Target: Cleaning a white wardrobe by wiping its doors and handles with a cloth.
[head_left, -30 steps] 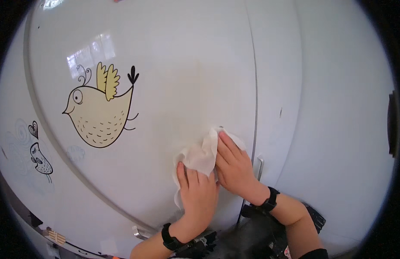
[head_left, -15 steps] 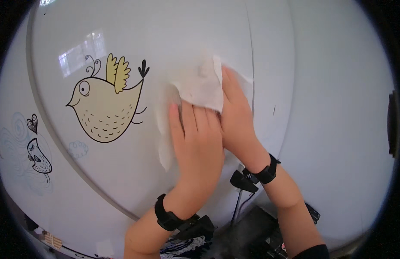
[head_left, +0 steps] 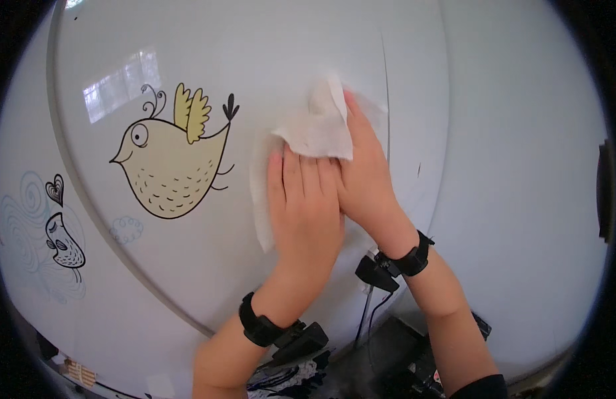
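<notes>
A white wiping cloth (head_left: 314,136) lies crumpled against a glossy white panel. My left hand (head_left: 308,206) presses on it with fingers stretched upward. One flap folds over those fingertips and hides them, while another edge of cloth sticks out along the hand's left side. Close against it, partly overlapping, my right hand (head_left: 368,169) has its fingers on the cloth too; most of them are hidden by the raised flap. Left of the hands, the panel bears a yellow cartoon bird (head_left: 175,166) with black outlines.
A grey curved seam (head_left: 132,269) crosses the panel at left, with a small bird drawing (head_left: 64,243) beyond it. A dark handle-like part (head_left: 604,191) is at the right rim. Black devices are strapped to both wrists. Dark clutter (head_left: 381,359) sits below.
The cloth's upper flap has shifted and bunched upward a little, with both hands still on it. The drawings appear slightly farther right in the view.
</notes>
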### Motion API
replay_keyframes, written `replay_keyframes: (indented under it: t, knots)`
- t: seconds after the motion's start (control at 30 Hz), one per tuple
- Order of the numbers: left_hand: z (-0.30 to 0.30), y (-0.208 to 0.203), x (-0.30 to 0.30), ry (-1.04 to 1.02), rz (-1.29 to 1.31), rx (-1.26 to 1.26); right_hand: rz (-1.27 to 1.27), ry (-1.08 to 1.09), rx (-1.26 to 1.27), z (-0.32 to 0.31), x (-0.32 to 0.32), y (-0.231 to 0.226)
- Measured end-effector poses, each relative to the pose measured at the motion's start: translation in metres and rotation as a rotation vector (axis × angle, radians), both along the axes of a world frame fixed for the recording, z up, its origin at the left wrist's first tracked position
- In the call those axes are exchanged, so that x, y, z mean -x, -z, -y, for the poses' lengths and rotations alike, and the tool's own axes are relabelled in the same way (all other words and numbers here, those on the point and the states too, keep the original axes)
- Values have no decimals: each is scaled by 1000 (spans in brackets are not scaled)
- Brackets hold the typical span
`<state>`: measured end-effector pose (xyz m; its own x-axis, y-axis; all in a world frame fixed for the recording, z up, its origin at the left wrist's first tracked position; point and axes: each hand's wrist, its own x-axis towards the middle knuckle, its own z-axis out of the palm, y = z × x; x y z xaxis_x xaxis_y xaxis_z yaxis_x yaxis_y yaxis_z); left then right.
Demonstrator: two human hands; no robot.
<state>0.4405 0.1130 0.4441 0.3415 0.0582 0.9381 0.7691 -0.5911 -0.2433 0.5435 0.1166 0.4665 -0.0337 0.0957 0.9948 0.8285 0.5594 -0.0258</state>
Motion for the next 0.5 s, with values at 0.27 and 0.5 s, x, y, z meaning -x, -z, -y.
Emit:
replay_keyframes:
  t: [0.27,0.5]
  knots:
    - [12,100,24,-60,-174,266,-66,-76,267,9,13,107]
    - [36,180,54,-96,-236,464,69,7,444,19,26,206]
